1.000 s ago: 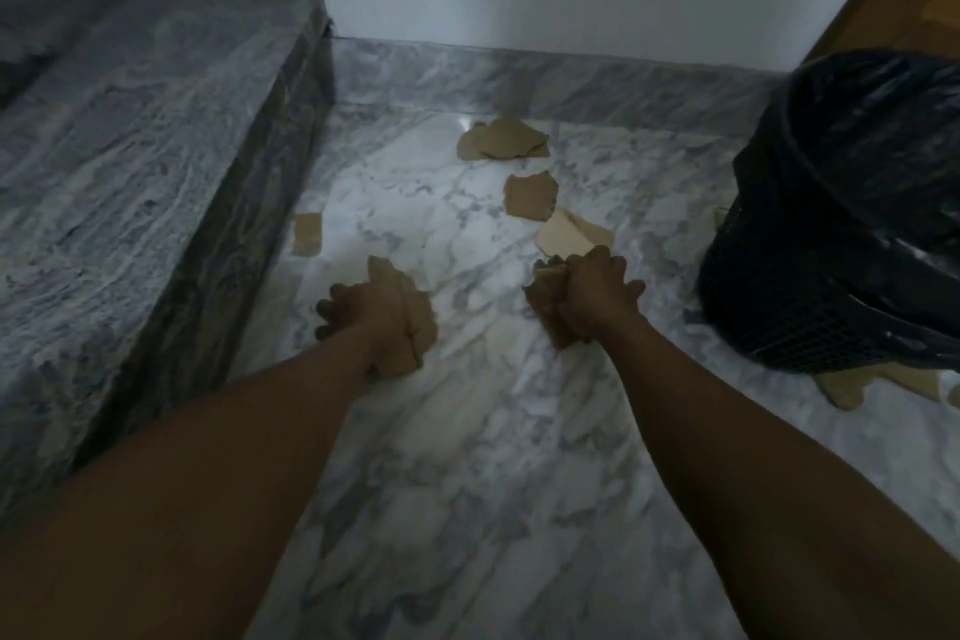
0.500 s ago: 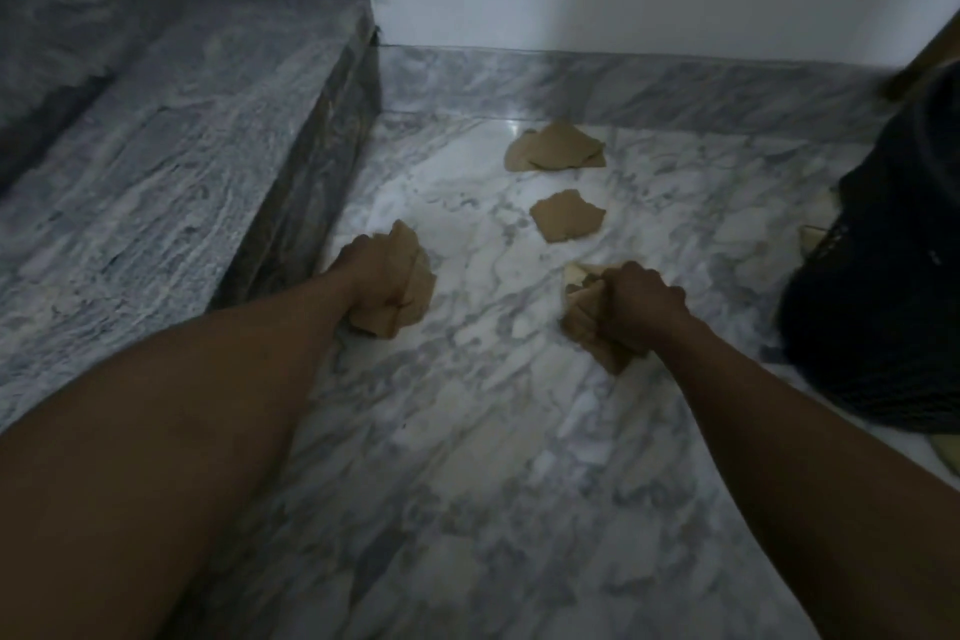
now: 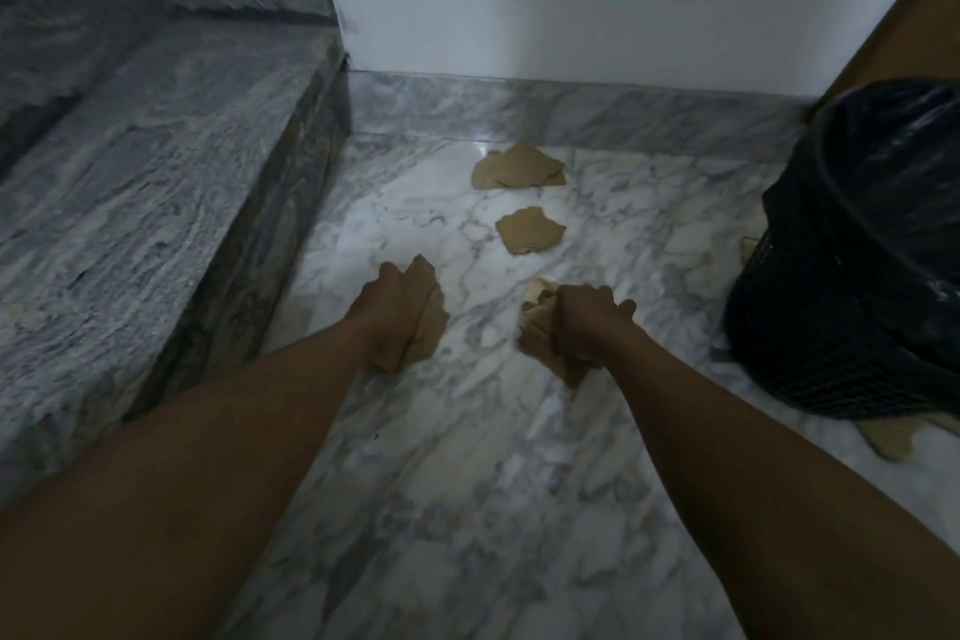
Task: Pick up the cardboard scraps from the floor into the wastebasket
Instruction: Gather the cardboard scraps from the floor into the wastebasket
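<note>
While the grey stone step [image 3: 156, 203] rises along the left, the left hand [image 3: 387, 314] sits low at the marble floor [image 3: 467, 483] just beside it, fingers curled tight round a wad of cardboard scraps [image 3: 430, 322]. Farther off, a single torn scrap [image 3: 530, 230] lies flat and a small overlapping pile [image 3: 519, 167] rests by the skirting, while the right hand [image 3: 587, 322] clutches its own crumpled bunch [image 3: 537, 330]. Well to the right stands the black-lined wastebasket [image 3: 852, 276], one more piece [image 3: 893, 437] poking from under its base.

Dim corner — marble floor [image 3: 467, 483], grey stone step [image 3: 156, 182], white wall [image 3: 571, 0].
</note>
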### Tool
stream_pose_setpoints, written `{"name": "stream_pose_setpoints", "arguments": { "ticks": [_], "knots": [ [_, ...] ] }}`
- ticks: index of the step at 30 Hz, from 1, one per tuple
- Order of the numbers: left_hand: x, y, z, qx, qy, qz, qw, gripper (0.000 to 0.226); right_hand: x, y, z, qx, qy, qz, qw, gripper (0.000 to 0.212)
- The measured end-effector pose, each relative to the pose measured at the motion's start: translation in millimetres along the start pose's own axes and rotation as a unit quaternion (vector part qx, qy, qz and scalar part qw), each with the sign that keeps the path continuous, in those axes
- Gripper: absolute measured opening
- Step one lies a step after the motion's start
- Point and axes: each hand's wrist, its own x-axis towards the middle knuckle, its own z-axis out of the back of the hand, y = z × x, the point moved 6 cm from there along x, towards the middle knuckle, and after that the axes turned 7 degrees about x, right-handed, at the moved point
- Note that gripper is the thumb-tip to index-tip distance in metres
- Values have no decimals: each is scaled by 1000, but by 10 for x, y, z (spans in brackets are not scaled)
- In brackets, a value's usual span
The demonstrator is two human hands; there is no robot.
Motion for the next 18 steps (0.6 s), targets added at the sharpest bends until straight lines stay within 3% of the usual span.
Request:
{"name": "stream_pose_setpoints", "arguments": {
  "ticks": [2,5,6,8,10,12,14,16,18],
  "knots": [
    [-134,-155,-51,-19,2,-33,999,78,5,0,2,-17,-6,28,999,64],
    [-234,-303,-245,-72,74,-82,991,53,26,-1,44,-14,12,42,999,69],
    [-193,-314,-287,-47,70,-91,992,41,13,-2,60,-8,8,39,999,69],
    [-141,-404,-228,45,-21,-94,994,13,-15,-67,69,47,-21,27,998,73],
    [-102,-612,-212,50,-47,-108,992,13,-5,-255,103,161,-78,-9,984,82],
    [36,-842,-231,52,-52,-108,991,29,41,-528,175,234,-132,-69,961,88],
    [220,-1119,-311,48,-45,-118,991,35,155,-761,255,238,-176,-113,949,66],
    [447,-1391,-460,103,-49,-120,986,35,278,-857,263,226,-160,-133,952,51],
    [700,-1657,-624,218,-57,-116,967,50,416,-892,255,224,-120,-150,956,61]
  ]
}}
